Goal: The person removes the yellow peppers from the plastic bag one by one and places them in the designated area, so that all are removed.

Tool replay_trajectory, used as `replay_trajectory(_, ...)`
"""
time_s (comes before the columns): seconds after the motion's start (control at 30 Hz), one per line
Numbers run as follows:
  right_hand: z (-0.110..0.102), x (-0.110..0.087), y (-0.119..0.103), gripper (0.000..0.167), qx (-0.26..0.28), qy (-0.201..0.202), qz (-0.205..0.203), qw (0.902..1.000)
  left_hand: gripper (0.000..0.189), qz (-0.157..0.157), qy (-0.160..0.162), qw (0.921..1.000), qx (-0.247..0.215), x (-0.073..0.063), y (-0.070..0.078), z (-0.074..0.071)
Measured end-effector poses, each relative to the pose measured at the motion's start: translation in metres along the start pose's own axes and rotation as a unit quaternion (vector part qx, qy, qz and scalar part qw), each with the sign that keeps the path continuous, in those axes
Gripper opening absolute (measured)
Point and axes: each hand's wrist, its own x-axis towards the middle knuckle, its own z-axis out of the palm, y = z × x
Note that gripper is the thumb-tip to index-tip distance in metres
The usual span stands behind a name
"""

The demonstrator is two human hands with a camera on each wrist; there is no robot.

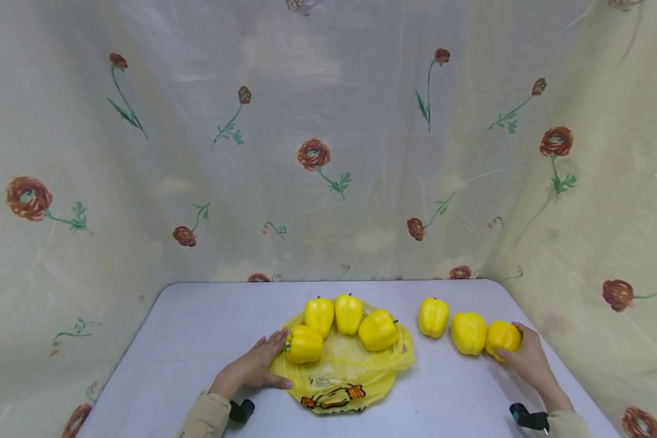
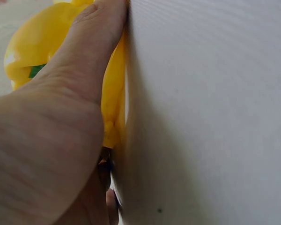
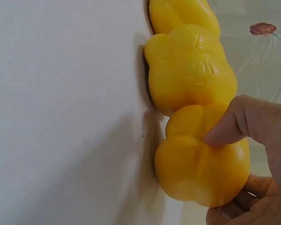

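Observation:
At the table's right, my right hand (image 1: 530, 360) grips a yellow bell pepper (image 1: 502, 338), the thumb on its near side and the fingers round its far side. In the right wrist view the thumb lies on that bell pepper (image 3: 201, 164), which sits against a second bell pepper (image 3: 192, 70). My left hand (image 1: 258, 363) rests with extended fingers at the left rim of a yellow plastic bag (image 1: 342, 371) lying on the table. Beside its fingertips lies a bell pepper (image 1: 305, 345) on the bag. The left wrist view shows the left thumb (image 2: 91, 51) along the yellow plastic.
Three more bell peppers lie on the bag, among them one at its right (image 1: 379, 330). A bell pepper (image 1: 433, 317) stands left of the right-hand pair. The white table (image 1: 197, 328) ends at a flowered curtain (image 1: 361, 231) behind and on both sides.

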Motion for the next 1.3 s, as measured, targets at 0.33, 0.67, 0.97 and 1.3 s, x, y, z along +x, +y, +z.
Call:
replay_trajectory(0.33,0.003,-0.005,-0.004,0.090,-0.005,-0.027,0.021,0.9994,0.119,-0.003,-0.005,1.0000,0.001,0.000,-0.001,0.002)
replay_trajectory(0.67,0.005,-0.010,-0.017,0.114,0.006,-0.032,0.080,0.9963,0.119,0.001,-0.008,1.0000,-0.003,-0.001,-0.002,0.004)
replay_trajectory(0.97,0.006,-0.011,-0.029,0.128,0.032,-0.008,0.087,0.9957,0.119,-0.002,-0.007,1.0000,0.002,0.001,-0.002,0.003)
replay_trajectory(1.3,0.005,-0.011,-0.047,0.130,0.033,0.017,0.057,0.9977,0.116,0.012,0.003,0.9999,0.004,-0.005,0.004,-0.003)
